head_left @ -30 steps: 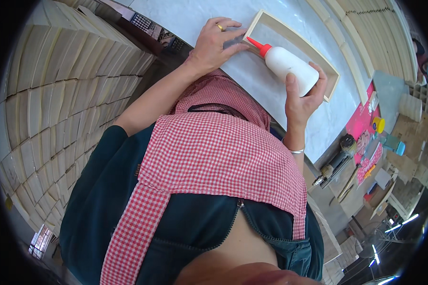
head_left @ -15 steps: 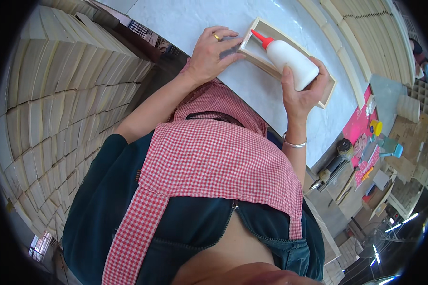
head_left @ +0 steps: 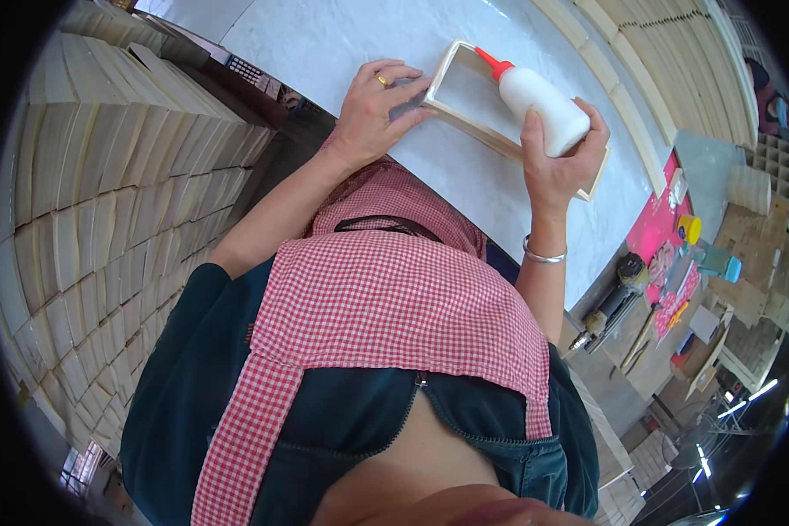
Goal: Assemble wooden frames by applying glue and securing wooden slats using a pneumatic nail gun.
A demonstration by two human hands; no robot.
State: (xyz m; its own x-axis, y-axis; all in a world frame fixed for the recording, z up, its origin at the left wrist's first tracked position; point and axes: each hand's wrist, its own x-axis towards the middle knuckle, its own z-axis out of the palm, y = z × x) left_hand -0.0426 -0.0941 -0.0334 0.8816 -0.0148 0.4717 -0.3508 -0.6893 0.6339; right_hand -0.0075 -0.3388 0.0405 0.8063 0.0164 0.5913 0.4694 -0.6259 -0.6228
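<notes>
My right hand (head_left: 563,162) is wrapped round a white squeeze bottle (head_left: 543,110) with a red pointed nozzle. The bottle is tilted, its nozzle tip pointing up-left over the far side of a narrow wooden frame (head_left: 478,131), close to the far left corner. That frame lies on the pale marbled tabletop (head_left: 342,44), partly hidden by the bottle and my right hand. My left hand (head_left: 379,110) has its fingers spread, their tips at the frame's left end. No liquid can be made out leaving the nozzle.
Tall stacks of wooden pieces (head_left: 114,149) stand at the left. Wooden strips (head_left: 622,92) lie along the table's far right, beside more stacked pieces (head_left: 688,70). Further right are a pink sheet (head_left: 649,230), a yellow-lidded container (head_left: 689,230) and a dark cylindrical tool (head_left: 612,307).
The nozzle tip has shifted from over the frame's left end to its far long side. The frame and my left hand appear slightly further left as the view shifts.
</notes>
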